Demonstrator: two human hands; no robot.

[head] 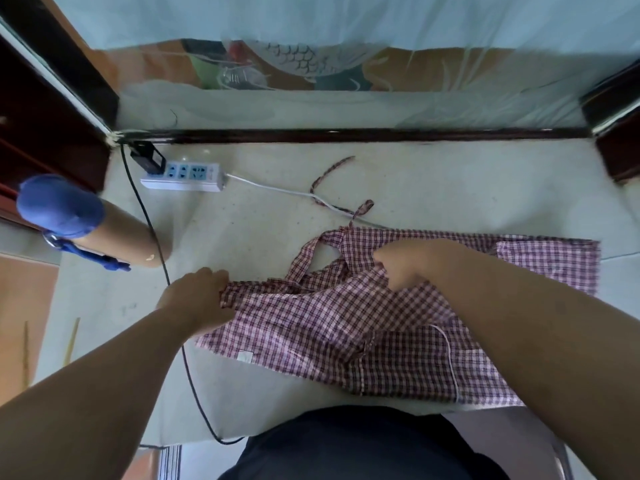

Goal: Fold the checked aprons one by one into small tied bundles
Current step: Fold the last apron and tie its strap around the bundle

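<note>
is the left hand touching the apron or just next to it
Touching. In the head view the left hand pinches the bunched edge of the apron.

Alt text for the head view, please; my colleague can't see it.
A checked apron lies on a pale table; the left hand grips its left edge, the right hand holds a fold near its middle. A power strip and blue-capped cardboard tube lie farther left.
</note>
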